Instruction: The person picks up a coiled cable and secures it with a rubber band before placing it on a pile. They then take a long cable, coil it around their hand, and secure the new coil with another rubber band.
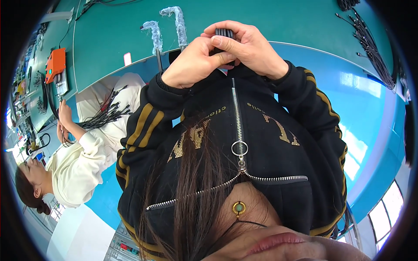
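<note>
Two hands meet at the top of my head view, pressed together just above the collar of a black zip jacket with gold stripes [237, 130]. My left hand [193, 63] is clenched, its fingers curled over the lower part of a small bundle of black cables [225, 33]. My right hand [250, 48] wraps over it from the other side, its thumb laid across the left knuckles and its fingers folded over the top of the bundle. Only the dark ribbed end of the bundle shows between the fingers; the rest is hidden inside both grips. Beyond the hands lies a green tabletop [270, 21], with two plastic-wrapped posts [178, 24] standing near its front edge. More black cables [370, 48] lie spread along its far right side. At far left an orange device [55, 64] sits on a neighbouring bench, and a co-worker in a cream sweater [82, 161] holds a fan of black wires [104, 115].
</note>
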### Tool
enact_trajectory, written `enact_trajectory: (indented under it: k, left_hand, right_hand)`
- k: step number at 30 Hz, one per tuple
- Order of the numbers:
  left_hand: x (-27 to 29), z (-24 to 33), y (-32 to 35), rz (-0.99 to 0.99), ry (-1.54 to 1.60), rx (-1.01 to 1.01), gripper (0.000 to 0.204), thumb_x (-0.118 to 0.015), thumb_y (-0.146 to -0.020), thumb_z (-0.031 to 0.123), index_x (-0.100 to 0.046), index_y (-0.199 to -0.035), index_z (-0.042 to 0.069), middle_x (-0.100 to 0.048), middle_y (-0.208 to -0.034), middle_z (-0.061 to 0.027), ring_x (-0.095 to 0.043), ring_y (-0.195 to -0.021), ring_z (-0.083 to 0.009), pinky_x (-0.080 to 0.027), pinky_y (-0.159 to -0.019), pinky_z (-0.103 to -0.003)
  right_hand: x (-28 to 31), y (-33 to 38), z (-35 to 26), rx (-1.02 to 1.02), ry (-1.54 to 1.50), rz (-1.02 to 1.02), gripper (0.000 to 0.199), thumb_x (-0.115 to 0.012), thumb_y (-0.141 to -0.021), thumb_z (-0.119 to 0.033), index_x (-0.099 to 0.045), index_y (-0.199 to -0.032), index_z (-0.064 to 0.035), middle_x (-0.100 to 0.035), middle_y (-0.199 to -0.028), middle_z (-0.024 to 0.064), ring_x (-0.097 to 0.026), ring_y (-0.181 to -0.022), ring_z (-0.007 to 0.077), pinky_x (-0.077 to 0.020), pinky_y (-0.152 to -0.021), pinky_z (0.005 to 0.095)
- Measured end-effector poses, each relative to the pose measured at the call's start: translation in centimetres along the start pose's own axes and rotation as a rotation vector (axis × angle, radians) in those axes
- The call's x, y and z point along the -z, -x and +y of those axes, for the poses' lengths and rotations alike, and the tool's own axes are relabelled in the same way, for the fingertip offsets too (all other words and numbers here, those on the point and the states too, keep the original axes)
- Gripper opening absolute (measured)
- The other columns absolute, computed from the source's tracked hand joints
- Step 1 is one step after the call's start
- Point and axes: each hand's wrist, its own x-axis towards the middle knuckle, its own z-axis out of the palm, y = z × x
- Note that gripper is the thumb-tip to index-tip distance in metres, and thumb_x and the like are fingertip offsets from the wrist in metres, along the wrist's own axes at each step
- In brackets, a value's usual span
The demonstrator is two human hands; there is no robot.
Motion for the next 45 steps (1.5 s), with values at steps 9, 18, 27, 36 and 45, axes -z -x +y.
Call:
enact_trajectory:
  k: [9, 18, 27, 36, 45]
  left_hand:
    - [-0.1, 0.5, 0.4, 0.038, 0.053, -0.031, 0.02, -0.056, -0.093, 0.009, -0.059, -0.107, -0.005, -0.061, -0.102, -0.0081, -0.062, -0.093, -0.0158, -0.054, -0.085, -0.032]
    - [-0.4, 0.2, -0.1, 0.044, 0.016, -0.01, 0.019, -0.054, -0.094, 0.009, -0.059, -0.106, -0.004, -0.061, -0.102, -0.0074, -0.061, -0.094, -0.015, -0.054, -0.085, -0.031]
    - [-0.3, 0.4, -0.1, 0.044, -0.045, -0.007, 0.019, -0.053, -0.095, 0.011, -0.059, -0.105, -0.004, -0.062, -0.101, -0.0071, -0.061, -0.093, -0.0144, -0.053, -0.085, -0.031]
    - [-0.2, 1.3, 0.5, 0.008, -0.002, 0.029, 0.015, -0.053, -0.093, 0.006, -0.061, -0.1, -0.004, -0.064, -0.093, -0.0056, -0.061, -0.086, -0.0133, -0.052, -0.08, -0.028]
    - [-0.5, 1.2, 0.3, 0.005, -0.016, -0.006, 0.017, -0.052, -0.095, 0.009, -0.06, -0.102, -0.004, -0.064, -0.092, -0.0069, -0.061, -0.085, -0.0131, -0.052, -0.078, -0.027]
  right_hand:
    - [-0.1, -0.5, 0.4, 0.12, 0.063, 0.015, 0.026, -0.058, -0.093, -0.02, -0.059, -0.112, -0.002, -0.063, -0.083, 0.0024, -0.058, -0.071, 0.0065, -0.0487, -0.061, 0.0201]
    - [0.3, -0.4, 0.7, 0.115, 0.17, 0.023, 0.027, -0.057, -0.094, -0.021, -0.059, -0.112, -0.0004, -0.065, -0.092, 0.0054, -0.059, -0.081, 0.0089, -0.0495, -0.07, 0.0223]
    - [0.4, -0.6, 0.4, 0.067, 0.098, -0.06, 0.032, -0.047, -0.098, -0.021, -0.053, -0.123, -0.0021, -0.062, -0.112, 0.0083, -0.058, -0.094, 0.012, -0.0486, -0.081, 0.0247]
    - [3.0, -0.4, 0.1, 0.419, 0.426, -0.026, 0.041, -0.044, -0.091, 0.001, -0.05, -0.131, -0.0048, -0.062, -0.118, 0.0112, -0.063, -0.1, 0.0175, -0.051, -0.083, 0.0296]
    - [1.4, -0.9, 0.0, 0.4, 0.678, 0.109, 0.04, -0.047, -0.08, 0.009, -0.062, -0.114, -0.0067, -0.069, -0.093, 0.0111, -0.069, -0.081, 0.0236, -0.056, -0.072, 0.0294]
